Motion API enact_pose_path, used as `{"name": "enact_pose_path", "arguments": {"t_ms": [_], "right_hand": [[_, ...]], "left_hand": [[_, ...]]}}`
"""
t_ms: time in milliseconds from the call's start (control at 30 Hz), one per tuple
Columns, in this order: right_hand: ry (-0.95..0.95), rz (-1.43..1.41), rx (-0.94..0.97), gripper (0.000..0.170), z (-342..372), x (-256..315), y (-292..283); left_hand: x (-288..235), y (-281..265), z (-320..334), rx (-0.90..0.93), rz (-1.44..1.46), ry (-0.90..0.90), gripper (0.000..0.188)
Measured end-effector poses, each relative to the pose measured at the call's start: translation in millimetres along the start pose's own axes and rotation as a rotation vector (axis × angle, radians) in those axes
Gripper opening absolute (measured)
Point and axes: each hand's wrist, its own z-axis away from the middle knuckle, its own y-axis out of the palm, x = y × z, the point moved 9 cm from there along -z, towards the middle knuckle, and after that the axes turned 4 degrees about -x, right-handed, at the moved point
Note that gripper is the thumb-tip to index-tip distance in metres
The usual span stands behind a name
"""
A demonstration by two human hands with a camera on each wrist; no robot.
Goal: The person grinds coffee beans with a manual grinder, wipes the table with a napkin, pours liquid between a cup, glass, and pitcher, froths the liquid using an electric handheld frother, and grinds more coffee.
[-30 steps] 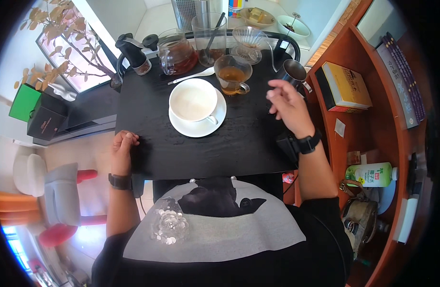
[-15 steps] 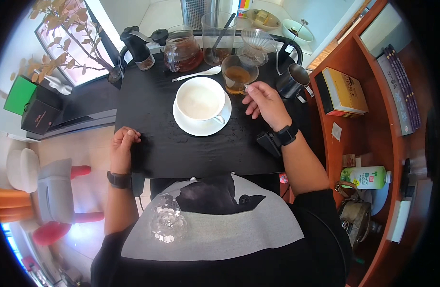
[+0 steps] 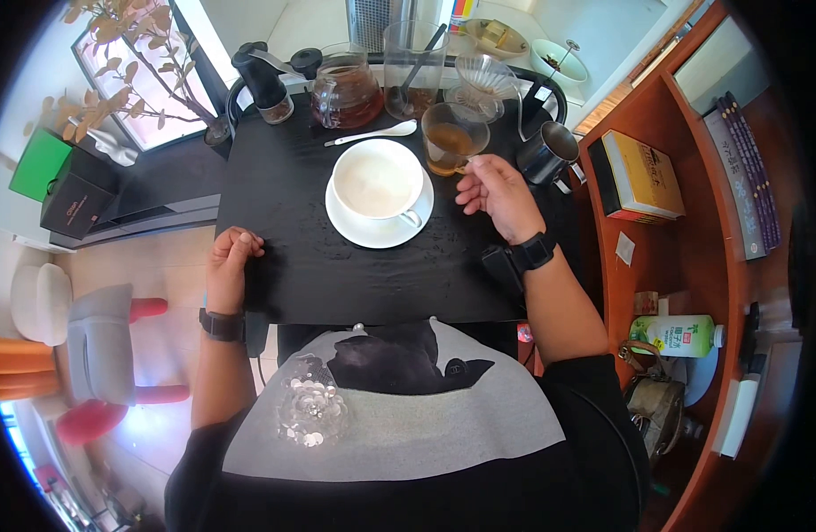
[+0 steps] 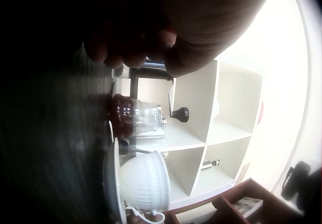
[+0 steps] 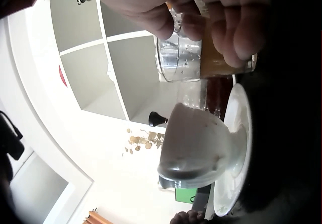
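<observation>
My right hand (image 3: 504,199) pinches the small handle of a glass cup (image 3: 450,142) holding amber liquid; the cup looks upright at the table. In the right wrist view, the thumb and fingers (image 5: 234,32) lie against the glass cup (image 5: 181,58). Left of it, a white cup (image 3: 378,178) stands on a white saucer (image 3: 378,232), its handle toward my right hand. My left hand (image 3: 231,270) rests loosely curled at the table's left edge, holding nothing. In the left wrist view, its fingers (image 4: 133,53) hang above the white cup (image 4: 146,181).
Behind the cups are a white spoon (image 3: 372,133), a glass teapot (image 3: 346,96), a tall glass (image 3: 414,71) with a black stirrer, a grinder (image 3: 264,82) and a glass dripper (image 3: 485,78). A metal pitcher (image 3: 547,152) stands right; a bookshelf (image 3: 603,266) borders that side.
My right hand has moved left from beside the metal pitcher to the glass cup and taken its handle. The left hand has stayed in place. The head view has shifted slightly.
</observation>
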Motion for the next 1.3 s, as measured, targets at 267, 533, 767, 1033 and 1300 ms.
{"name": "enact_pose_path", "arguments": {"t_ms": [267,533,767,1033,1300], "right_hand": [[-0.003,0.001,-0.068,0.022,19,7,-35],[-0.018,0.020,-0.157,0.020,44,14,-65],[-0.067,0.004,-0.132,0.020,47,34,-51],[-0.167,0.103,-0.068,0.019,45,62,-20],[-0.250,0.292,-0.088,0.021,42,83,1]], "left_hand": [[0,1,0,0.002,0.013,-0.010,0.021],[0,0,0,0.004,-0.013,-0.008,0.020],[0,0,0,-0.009,0.003,-0.008,0.021],[1,1,0,0.004,0.019,-0.013,0.021],[-4,1,0,0.009,0.003,0.016,0.020]]}}
